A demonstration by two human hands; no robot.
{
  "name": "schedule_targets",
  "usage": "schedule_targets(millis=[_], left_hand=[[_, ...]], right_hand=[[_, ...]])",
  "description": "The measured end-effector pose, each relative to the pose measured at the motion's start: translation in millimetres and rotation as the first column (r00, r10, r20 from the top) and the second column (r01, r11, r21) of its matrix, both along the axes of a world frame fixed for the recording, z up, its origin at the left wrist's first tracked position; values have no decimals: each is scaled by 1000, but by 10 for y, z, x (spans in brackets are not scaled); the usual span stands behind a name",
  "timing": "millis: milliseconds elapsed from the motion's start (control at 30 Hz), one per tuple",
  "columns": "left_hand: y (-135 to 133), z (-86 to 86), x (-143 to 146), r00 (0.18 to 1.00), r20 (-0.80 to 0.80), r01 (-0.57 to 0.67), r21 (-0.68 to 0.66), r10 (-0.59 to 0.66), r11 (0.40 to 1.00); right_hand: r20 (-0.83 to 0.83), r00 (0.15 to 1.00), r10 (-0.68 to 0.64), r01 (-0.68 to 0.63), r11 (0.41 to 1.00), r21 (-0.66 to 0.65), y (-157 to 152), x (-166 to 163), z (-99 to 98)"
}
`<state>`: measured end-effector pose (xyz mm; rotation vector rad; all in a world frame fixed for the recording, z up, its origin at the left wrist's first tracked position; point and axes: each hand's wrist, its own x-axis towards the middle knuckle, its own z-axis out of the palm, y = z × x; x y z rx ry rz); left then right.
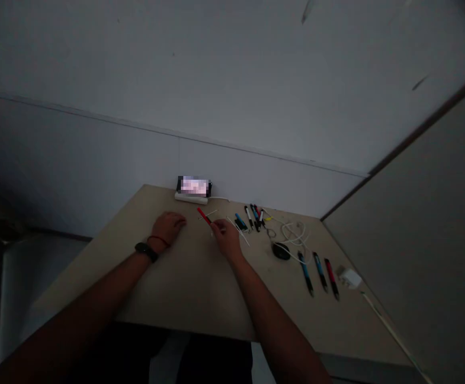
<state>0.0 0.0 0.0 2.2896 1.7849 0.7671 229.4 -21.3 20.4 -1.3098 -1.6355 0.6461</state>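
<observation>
Forearms [272, 317]: nearest of all, stretched over the pale counter [192, 282].
Red pen [204, 215]: between the two hands, gripped at its lower end, the upper end slanting away.
Right hand [225, 237]: thumb and fingers pinched on the red pen, covering its lower part.
Left hand [169, 226]: released, resting on the counter with fingers loosely bent; a dark wristband [146, 251] and a red cord [159, 241] circle the wrist.
White sticks [243, 238]: thin, just right of the right hand.
Blue pen [240, 220]: just beyond those sticks, near dark small pieces too dim to tell.
Phone [194, 186]: beyond both hands, lit, tilted back on a white block [191, 198].
Pen cluster [255, 217]: beyond and right of the right hand.
Mouse [281, 250]: black, right of the right hand, below a tangled white cable [295, 234].
Three pens [319, 272]: farther right, two blue and one red, side by side.
Charger [351, 278]: white, right of those pens.
</observation>
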Motion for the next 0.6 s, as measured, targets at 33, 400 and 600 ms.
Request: schedule_targets(millis=[33,400,600], left_hand=[[-4,2,7,1000,-7,6,0,-6,1000],[31,-25,-35,997,-27,-65,8,65,998],[-14,7,-17,995,-71,-67,16,68,998]], right_hand=[[-19,1000,9,-9,1000,-2,-11,-19,-3],[-204,977,-58,60,998,4,-10,-86,-69],[-632,768,-105,-67,968,-241,48,-106,-90]])
